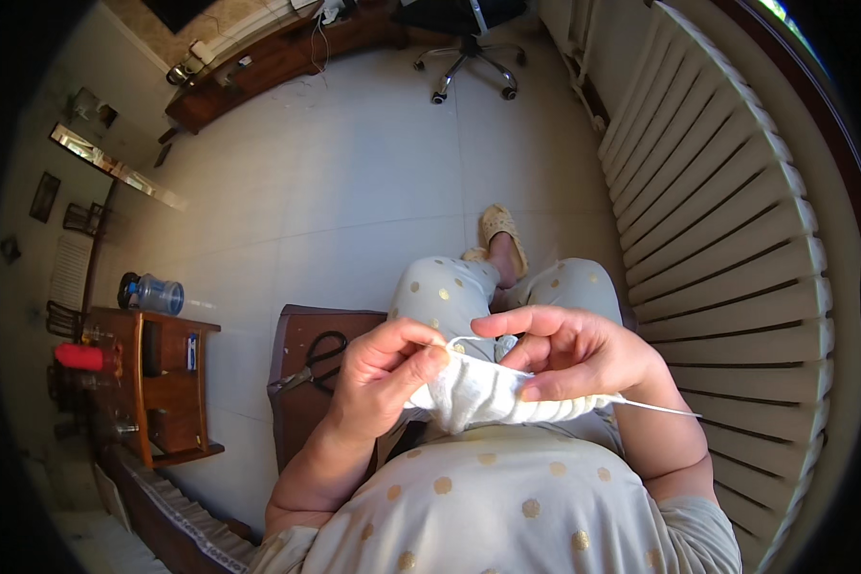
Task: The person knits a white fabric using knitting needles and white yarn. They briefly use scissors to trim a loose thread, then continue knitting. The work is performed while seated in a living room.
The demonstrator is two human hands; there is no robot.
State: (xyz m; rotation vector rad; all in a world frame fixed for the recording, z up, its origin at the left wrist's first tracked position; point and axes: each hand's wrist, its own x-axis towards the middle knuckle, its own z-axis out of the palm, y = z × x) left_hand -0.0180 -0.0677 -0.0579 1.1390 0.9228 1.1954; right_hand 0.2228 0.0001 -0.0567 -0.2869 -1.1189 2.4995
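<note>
White ribbed knitting [484, 393] is stretched between my hands above my lap. My left hand [394, 369] pinches its left end between thumb and fingers, near the top edge. My right hand [581, 351] holds the fabric's right part with the thumb in front, its index finger stretched out to the left. A strand of white yarn [466, 339] loops between the left fingertips and that index finger. One thin knitting needle [660, 409] sticks out to the right below my right wrist. Behind the fabric, a small piece of pale yarn ball [505, 347] shows.
Black-handled scissors [316, 366] lie on a brown seat [294, 430] left of my legs. A white radiator [725, 237] runs along the right wall. Farther left stands a wooden cabinet [176, 387] with a blue water bottle [161, 294]. A wheeled chair [470, 46] is ahead.
</note>
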